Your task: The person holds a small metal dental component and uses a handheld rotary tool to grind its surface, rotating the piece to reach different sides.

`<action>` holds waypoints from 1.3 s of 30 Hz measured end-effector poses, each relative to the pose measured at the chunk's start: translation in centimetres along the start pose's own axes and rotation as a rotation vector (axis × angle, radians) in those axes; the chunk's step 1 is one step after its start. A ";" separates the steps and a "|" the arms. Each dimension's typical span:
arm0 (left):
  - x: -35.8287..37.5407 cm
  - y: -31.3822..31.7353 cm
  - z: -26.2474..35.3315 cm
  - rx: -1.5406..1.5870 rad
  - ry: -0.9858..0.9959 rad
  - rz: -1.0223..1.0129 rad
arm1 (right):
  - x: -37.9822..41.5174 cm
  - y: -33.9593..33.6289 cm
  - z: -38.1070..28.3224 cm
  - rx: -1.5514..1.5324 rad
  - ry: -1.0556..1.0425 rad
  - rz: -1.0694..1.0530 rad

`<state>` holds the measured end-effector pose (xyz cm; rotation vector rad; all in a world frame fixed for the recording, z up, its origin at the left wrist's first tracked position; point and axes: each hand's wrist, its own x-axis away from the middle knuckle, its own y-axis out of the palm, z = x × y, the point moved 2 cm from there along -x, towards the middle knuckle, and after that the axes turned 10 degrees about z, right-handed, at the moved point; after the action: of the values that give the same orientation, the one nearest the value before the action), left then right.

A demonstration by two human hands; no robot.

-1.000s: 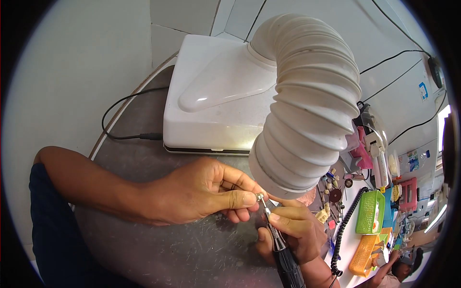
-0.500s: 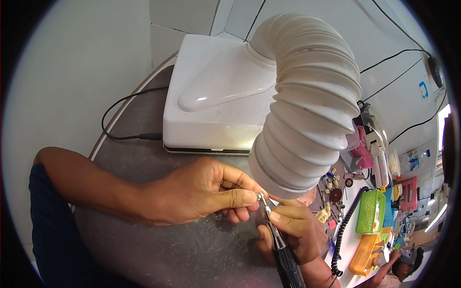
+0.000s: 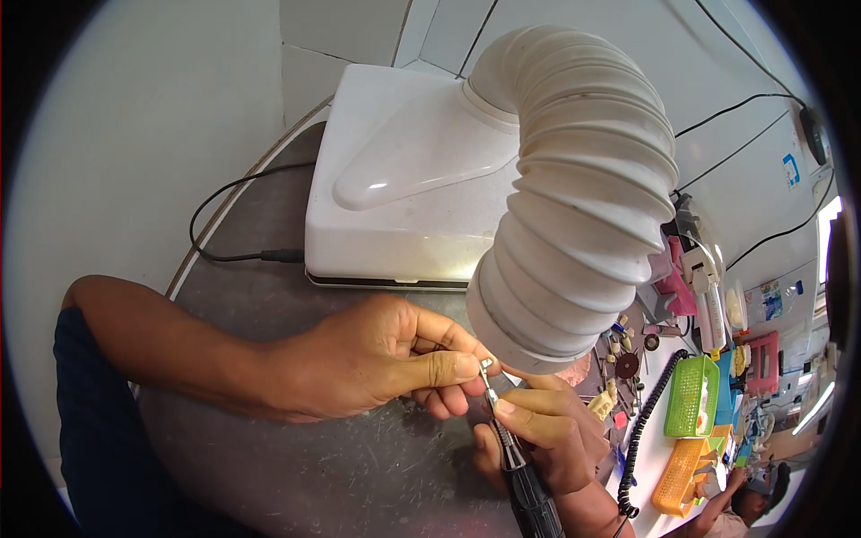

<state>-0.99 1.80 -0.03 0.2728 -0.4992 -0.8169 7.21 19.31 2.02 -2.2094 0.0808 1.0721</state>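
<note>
Between thumb and index finger, my left hand (image 3: 395,359) pinches a small shiny metallic piece (image 3: 487,364). My right hand (image 3: 552,430) is wrapped round a black handpiece (image 3: 531,493) with a silver front end, held like a pen. The thin tip of the handpiece meets the small piece at my left fingertips. Both hands are close together over the dark grey tabletop (image 3: 359,475), just below the mouth of a white ribbed hose (image 3: 583,197). The exact shape of the piece is too small to tell.
Behind my hands stands a white box-shaped unit (image 3: 404,179) with a black cable (image 3: 211,202). To the right are several small rotary tools, a red-brown disc (image 3: 627,364), a coiled cord (image 3: 639,439), a green basket (image 3: 692,394) and an orange basket (image 3: 679,475). Another person (image 3: 758,498) is at the lower right.
My right hand and the handpiece have shifted slightly left, and the handpiece's angle at the small piece has changed a little. My left hand has barely moved.
</note>
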 end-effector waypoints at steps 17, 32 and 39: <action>0.1 0.1 0.2 0.066 -0.025 0.000 | 0.3 -0.1 0.1 -0.007 0.036 0.017; -0.1 0.0 0.0 0.023 -0.043 0.035 | 0.2 0.4 0.4 0.011 0.010 0.017; 0.0 0.0 0.0 0.041 -0.031 0.046 | 0.3 0.1 0.2 -0.001 0.042 0.055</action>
<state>-1.02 1.82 -0.08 0.2855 -0.5495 -0.7681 7.26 19.43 1.69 -2.2422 0.1601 1.0549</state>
